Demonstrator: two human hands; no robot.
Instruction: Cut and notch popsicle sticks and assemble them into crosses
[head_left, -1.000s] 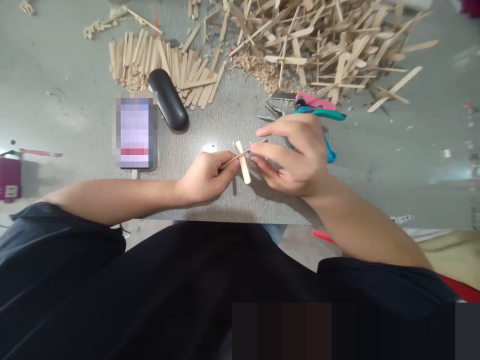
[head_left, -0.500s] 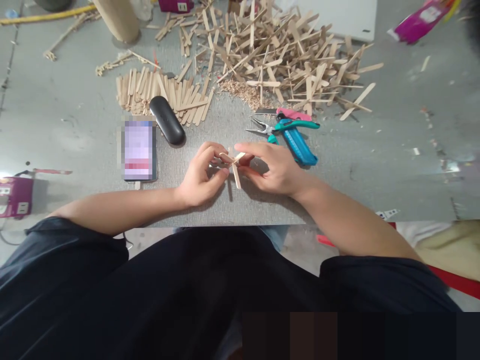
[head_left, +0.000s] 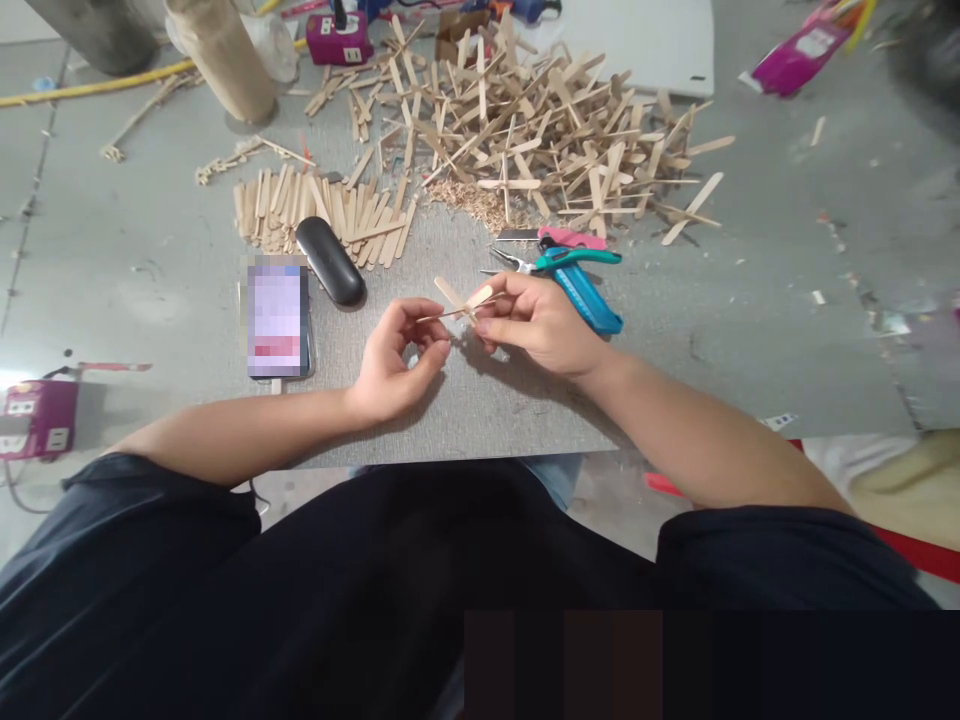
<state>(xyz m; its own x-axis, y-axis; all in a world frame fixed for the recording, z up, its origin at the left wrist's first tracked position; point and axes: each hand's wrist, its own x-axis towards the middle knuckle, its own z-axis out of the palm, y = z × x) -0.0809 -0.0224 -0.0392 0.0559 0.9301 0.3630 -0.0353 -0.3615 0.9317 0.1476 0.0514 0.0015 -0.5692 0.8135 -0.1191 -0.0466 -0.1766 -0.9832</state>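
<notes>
My right hand [head_left: 536,325] pinches a small cross of wooden sticks [head_left: 463,299], a flat ice-cream stick fixed across a thin skewer, and holds it just above the grey mat [head_left: 480,400]. My left hand [head_left: 394,360] sits just left of it with fingers curled. Its fingertips are close to the skewer's free end, and whether they touch it I cannot tell. Teal-handled pliers [head_left: 570,272] lie right behind my right hand.
A big heap of finished stick crosses [head_left: 540,140] fills the back. Loose flat sticks [head_left: 322,210] lie at the back left beside a black case [head_left: 330,260] and a phone [head_left: 277,320]. A pink cutter [head_left: 570,238] and a cardboard tube [head_left: 225,60] are also there.
The stick cross has risen and turned in my right hand. My left hand has slackened its pinch on the skewer and dropped slightly. The camera has tilted up, showing more of the far floor.
</notes>
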